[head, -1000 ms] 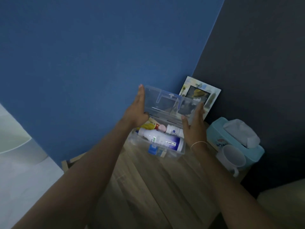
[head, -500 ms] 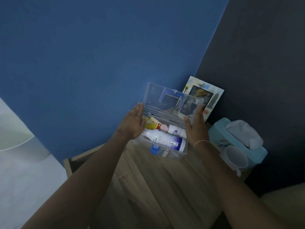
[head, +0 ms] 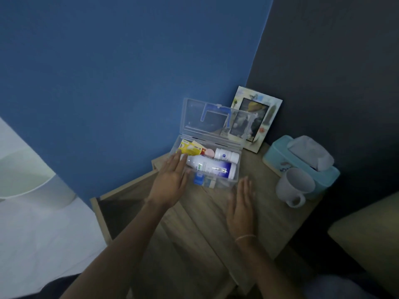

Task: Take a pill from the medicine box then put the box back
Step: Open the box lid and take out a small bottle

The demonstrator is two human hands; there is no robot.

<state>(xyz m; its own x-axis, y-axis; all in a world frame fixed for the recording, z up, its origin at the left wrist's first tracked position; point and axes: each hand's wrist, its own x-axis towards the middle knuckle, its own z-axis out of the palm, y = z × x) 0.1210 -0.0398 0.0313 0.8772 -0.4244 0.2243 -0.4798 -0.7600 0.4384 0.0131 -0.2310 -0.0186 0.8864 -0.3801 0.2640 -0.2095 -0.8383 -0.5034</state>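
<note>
A clear plastic medicine box (head: pixel 236 179) stands on the wooden bedside table (head: pixel 200 216), its lid (head: pixel 194 117) up and leaning back. Inside lie a large white bottle with a blue label (head: pixel 212 167), a small white bottle (head: pixel 226 156), a yellow packet (head: pixel 191 147) and a pink round item (head: pixel 209 152). My left hand (head: pixel 172 180) hovers flat at the box's left front corner, fingertips near the large bottle's cap. My right hand (head: pixel 240 207) is flat over the table just in front of the box's right end. Neither hand holds anything.
A photo frame (head: pixel 262 117) leans against the dark wall behind the box. A teal tissue box (head: pixel 300 160) and a white mug (head: pixel 294 187) stand to the right. A bed with white bedding (head: pixel 32 223) lies left, and the blue wall is behind the table.
Both hands have let go of the lid and dropped toward me. The lid stays up by itself. The right hand has pulled back onto the table, and the left sits by the box's left corner.
</note>
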